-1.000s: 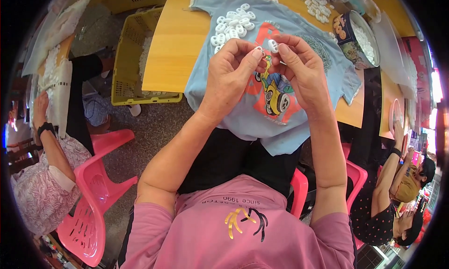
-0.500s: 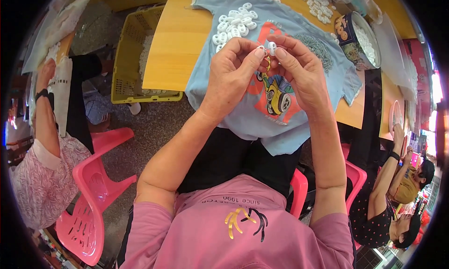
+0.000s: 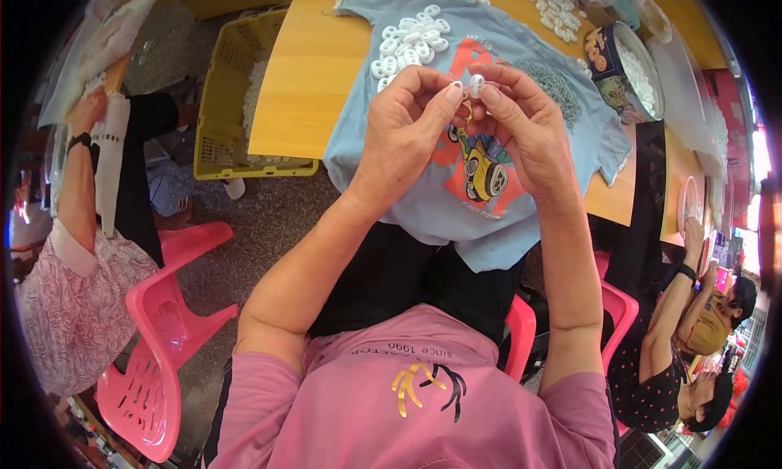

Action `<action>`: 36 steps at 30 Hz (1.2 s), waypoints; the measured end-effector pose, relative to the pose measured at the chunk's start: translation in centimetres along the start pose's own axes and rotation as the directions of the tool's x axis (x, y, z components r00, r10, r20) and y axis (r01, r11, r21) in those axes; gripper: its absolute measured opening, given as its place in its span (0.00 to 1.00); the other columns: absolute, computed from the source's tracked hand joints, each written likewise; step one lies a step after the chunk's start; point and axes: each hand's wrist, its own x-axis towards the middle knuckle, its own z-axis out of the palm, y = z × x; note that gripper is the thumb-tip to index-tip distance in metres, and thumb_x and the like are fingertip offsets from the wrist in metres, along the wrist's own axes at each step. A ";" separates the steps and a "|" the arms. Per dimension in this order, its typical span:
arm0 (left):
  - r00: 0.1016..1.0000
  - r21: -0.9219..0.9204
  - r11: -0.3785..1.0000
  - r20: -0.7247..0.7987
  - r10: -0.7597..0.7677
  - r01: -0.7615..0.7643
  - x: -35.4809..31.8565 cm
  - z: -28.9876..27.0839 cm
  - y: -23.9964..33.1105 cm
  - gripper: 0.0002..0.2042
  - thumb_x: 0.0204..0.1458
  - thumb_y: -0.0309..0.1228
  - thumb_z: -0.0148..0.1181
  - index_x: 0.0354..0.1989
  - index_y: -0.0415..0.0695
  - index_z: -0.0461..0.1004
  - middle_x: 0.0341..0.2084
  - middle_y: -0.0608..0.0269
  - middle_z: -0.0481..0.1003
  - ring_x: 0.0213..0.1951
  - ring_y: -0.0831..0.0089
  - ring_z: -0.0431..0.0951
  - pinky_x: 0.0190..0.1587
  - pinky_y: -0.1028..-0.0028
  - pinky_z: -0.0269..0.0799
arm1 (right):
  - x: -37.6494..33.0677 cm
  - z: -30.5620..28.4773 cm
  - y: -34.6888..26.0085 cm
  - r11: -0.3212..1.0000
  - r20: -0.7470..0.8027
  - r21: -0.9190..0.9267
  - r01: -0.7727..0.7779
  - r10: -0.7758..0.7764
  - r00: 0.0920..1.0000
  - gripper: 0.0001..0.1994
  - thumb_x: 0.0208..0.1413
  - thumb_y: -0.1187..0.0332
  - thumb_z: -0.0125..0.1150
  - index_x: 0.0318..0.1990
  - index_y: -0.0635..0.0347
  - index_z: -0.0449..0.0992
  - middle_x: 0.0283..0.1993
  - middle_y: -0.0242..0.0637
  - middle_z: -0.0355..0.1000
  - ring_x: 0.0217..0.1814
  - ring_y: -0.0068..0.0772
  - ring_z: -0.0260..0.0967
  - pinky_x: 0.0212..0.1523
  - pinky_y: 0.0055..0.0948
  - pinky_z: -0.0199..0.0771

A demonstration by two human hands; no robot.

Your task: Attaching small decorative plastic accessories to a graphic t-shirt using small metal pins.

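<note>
Over a light blue T-shirt [image 3: 358, 155] spread on the table, my two hands meet close together. My right hand [image 3: 525, 131] pinches a small white plastic piece [image 3: 476, 83] between thumb and forefinger. Closed beside it, my left hand [image 3: 403, 135] pinches a small pale ring-like part [image 3: 458, 86], too small to make out fully. The curled lower fingers of both hands are partly hidden. Beyond my left hand lies a pile of white oval plastic pieces with holes [image 3: 411, 41]. A tangle of thin grey-green loops [image 3: 558, 90] rests beyond my right hand.
More white pieces [image 3: 554, 8] lie at the far side of the wooden table [image 3: 297, 70]. A round tin [image 3: 603, 70] of white pieces stands right, a yellow crate [image 3: 213, 135] left. Pink chairs [image 3: 167, 339] flank me. People work at both sides; one nearby arm [image 3: 77, 184] shows left.
The white piece in my right fingers has turned slightly and shifted a little to the right. My hands otherwise keep their place. At the left, the other person's hand has moved slightly.
</note>
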 end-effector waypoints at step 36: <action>0.991 -0.172 0.976 0.004 -0.136 0.135 0.4 -0.4 0.3 0.06 0.64 0.31 0.59 0.41 0.41 0.72 0.29 0.69 0.75 0.27 0.86 0.69 0.26 0.84 0.65 | 0.9 2.1 1.4 0.777 -0.019 -0.522 0.352 -0.424 0.905 0.11 0.66 0.75 0.58 0.53 0.68 0.78 0.48 0.34 0.74 0.46 0.21 0.73 0.48 0.22 0.76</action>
